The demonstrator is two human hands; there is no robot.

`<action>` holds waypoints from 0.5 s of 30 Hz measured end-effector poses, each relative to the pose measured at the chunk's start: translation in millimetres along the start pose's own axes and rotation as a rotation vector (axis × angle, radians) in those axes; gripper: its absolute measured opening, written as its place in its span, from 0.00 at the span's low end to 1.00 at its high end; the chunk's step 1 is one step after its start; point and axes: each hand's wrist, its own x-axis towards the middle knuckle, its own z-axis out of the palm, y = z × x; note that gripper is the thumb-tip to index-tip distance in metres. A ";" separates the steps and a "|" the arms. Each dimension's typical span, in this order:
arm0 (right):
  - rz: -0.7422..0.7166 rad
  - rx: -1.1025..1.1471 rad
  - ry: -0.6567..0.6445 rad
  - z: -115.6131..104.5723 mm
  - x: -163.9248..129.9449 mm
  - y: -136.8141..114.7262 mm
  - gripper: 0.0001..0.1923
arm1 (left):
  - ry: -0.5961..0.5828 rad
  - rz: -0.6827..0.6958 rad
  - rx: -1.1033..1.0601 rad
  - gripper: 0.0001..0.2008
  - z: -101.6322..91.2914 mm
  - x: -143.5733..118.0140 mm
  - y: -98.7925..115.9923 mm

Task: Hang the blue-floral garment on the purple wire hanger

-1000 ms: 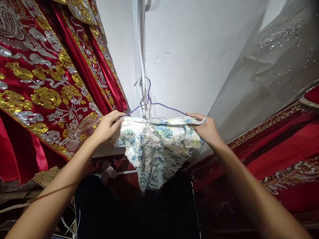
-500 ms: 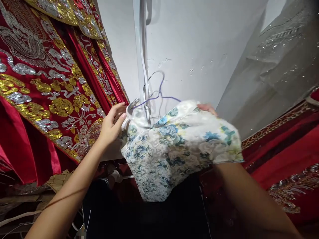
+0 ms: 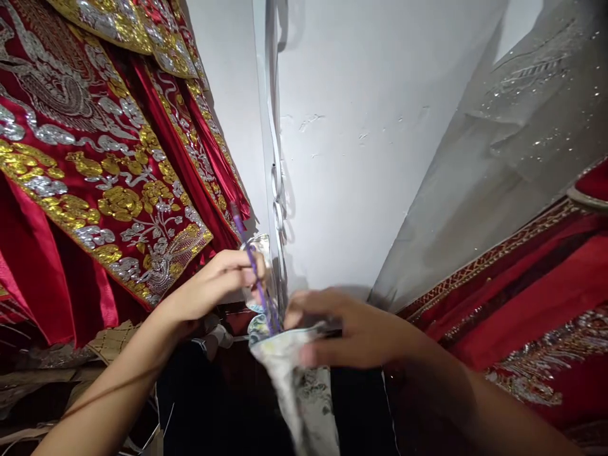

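A white floral short-sleeved garment point(image 3: 304, 392) hangs bunched in front of me, turned edge-on, its lower part blurred. From its opening a purple wire hanger point(image 3: 259, 272) sticks up, tilted to the left. My left hand point(image 3: 221, 282) is closed around the hanger, with a pale patterned fold of the cloth just behind the fingers. My right hand point(image 3: 339, 323) grips the garment's upper edge, thumb on the near side and fingers on the far side. Motion smears the right fingers somewhat.
At left hangs a red costume point(image 3: 118, 196) with gold and silver sequin embroidery. A pale metal post point(image 3: 268, 82) with ring hooks stands against the white wall point(image 3: 351, 190). Sheer sparkly fabric point(image 3: 513, 139) and red cloth point(image 3: 532, 297) are on the right.
The garment has turned edge-on and dropped lower. My left hand has gone from the collar to the hanger, which now leans left. My right hand has come inward from the sleeve.
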 end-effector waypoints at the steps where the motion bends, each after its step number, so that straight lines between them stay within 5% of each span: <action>1: 0.013 -0.105 0.086 -3.3 4.3 6.9 0.15 | -0.018 0.002 -0.103 0.14 -3.4 -3.7 -2.2; 4: 0.106 -0.437 0.358 -17.2 17.5 40.6 0.36 | 0.015 0.048 -0.225 0.20 -12.3 -13.2 -4.5; 7: 0.043 -0.711 0.459 -24.0 34.8 71.5 0.55 | -0.015 0.139 -0.241 0.24 -11.9 -17.1 3.1; 11: -0.227 -0.893 0.537 -16.9 52.9 76.9 0.52 | -0.077 0.263 -0.401 0.29 -7.2 -16.0 14.7; 15: -0.314 -0.954 0.521 -17.1 51.5 65.4 0.40 | 0.153 0.157 -0.299 0.28 -24.5 -10.5 6.5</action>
